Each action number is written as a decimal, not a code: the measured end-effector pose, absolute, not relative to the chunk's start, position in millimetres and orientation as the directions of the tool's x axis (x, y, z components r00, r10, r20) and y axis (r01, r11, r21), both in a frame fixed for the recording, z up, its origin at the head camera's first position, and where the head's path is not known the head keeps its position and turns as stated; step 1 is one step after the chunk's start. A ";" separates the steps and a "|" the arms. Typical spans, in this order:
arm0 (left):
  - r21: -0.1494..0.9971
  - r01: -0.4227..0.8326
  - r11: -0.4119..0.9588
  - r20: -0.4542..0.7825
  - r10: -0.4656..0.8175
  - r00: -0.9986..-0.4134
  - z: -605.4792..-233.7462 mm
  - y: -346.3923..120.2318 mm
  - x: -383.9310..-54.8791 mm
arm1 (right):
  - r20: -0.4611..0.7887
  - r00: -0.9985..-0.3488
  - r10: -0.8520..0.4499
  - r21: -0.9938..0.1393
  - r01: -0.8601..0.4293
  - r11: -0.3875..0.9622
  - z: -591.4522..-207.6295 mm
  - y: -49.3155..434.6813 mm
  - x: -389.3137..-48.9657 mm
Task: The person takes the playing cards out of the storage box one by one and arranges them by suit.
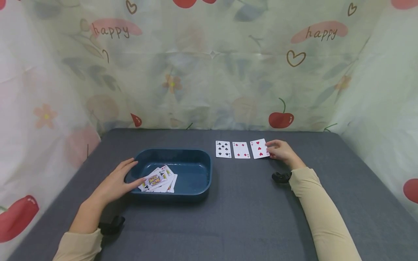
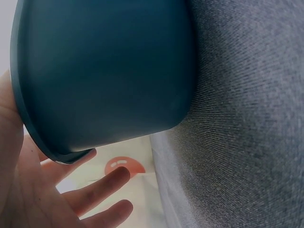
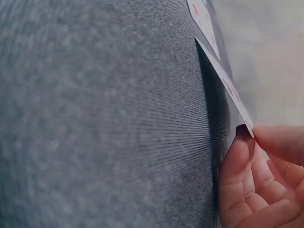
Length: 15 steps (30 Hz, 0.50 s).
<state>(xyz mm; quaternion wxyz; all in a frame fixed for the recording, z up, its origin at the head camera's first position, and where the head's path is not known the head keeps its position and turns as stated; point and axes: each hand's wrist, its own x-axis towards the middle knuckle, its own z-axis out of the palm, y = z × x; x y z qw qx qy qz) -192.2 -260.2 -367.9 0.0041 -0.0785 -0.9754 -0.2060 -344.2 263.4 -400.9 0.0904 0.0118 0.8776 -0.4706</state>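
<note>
My right hand (image 1: 281, 151) pinches the right edge of a three of hearts playing card (image 1: 258, 149) between thumb and fingers. In the right wrist view that card (image 3: 228, 88) slants, its held edge raised off the cloth. To its left lie a diamonds card (image 1: 241, 150) and a spades card (image 1: 223, 149), both face up in a row. My left hand (image 1: 115, 183) rests at the left end of a dark blue tray (image 1: 192, 197), fingers spread and thumb reaching over the rim. Several face-up cards (image 1: 158, 180), with a king or similar court card on top, overlap inside the tray.
A grey cloth (image 1: 241, 217) covers the table. Printed curtains (image 1: 212, 72) hang along its back and both sides. Black wrist straps (image 1: 281, 177) are on both arms. The tray stands left of the card row, with a gap between them.
</note>
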 end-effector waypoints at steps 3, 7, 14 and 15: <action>0.402 0.158 0.902 0.044 0.153 -0.987 -367.9 -260.2 -191.9 | -0.176 -0.983 -0.058 -0.819 0.114 0.562 -401.1 262.8 -344.1; 0.402 0.154 0.903 0.042 0.150 -0.988 -367.8 -259.9 -191.8 | -0.185 -0.981 -0.049 -0.803 0.123 0.583 -400.3 261.2 -343.1; 0.399 0.150 0.905 0.035 0.148 -0.988 -367.3 -259.8 -191.5 | -0.159 -0.986 -0.046 -0.757 0.092 0.647 -399.2 260.0 -343.8; 0.399 0.150 0.905 0.035 0.148 -0.988 -367.1 -259.9 -191.3 | -0.150 -0.988 -0.041 -0.749 0.086 0.657 -398.8 259.9 -344.0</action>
